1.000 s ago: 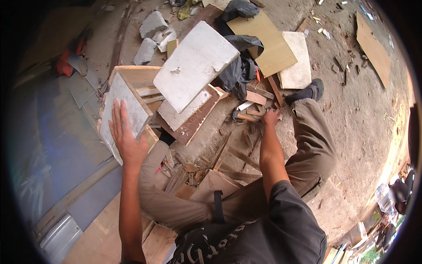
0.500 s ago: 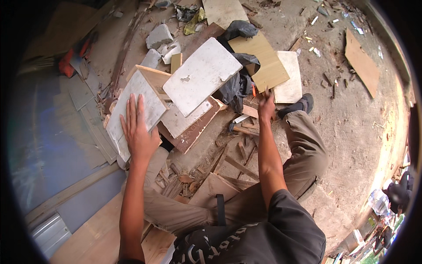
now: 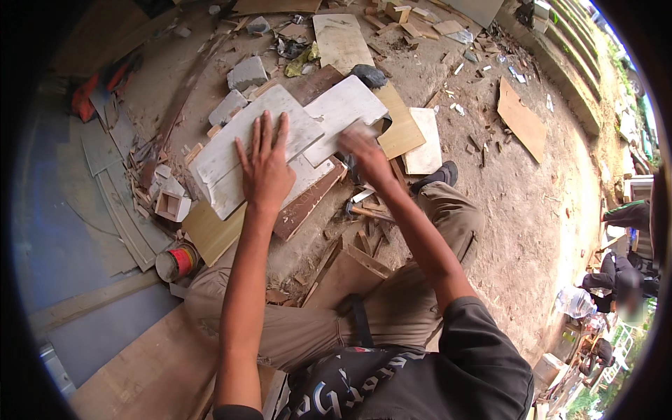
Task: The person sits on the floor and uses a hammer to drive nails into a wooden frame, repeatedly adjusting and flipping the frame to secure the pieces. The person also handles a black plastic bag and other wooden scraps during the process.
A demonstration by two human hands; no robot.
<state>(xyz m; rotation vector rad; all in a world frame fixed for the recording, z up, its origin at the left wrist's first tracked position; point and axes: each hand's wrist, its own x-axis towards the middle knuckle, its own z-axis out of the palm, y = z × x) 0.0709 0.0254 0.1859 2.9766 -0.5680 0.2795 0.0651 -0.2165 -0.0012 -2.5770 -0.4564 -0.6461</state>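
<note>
My left hand (image 3: 269, 168) lies flat, fingers spread, on a whitish wooden board (image 3: 222, 171). That board rests over a pile of other boards and overlaps the left part of a second white board (image 3: 350, 105). Over the lower right edge of this second board is my right hand (image 3: 365, 150), its fingers smeared by motion, so whether it holds anything is unclear. Beneath the pile a brown board (image 3: 308, 206) with a ragged edge sticks out toward me. A hammer (image 3: 371, 212) with a wooden handle lies on the ground below my right hand.
Yellowish (image 3: 400, 126) and pale panels (image 3: 425, 143) lie right of the pile. A tin can (image 3: 175, 264) stands near my left knee. Concrete chunks (image 3: 246, 73) and wood scraps litter the ground. A brown panel (image 3: 521, 119) lies farther right. People (image 3: 623, 276) are at the right edge.
The board under my left hand has shifted right and now overlaps the second white board. My right hand has moved left, from beside the yellowish panel to the second board. The view has shifted too.
</note>
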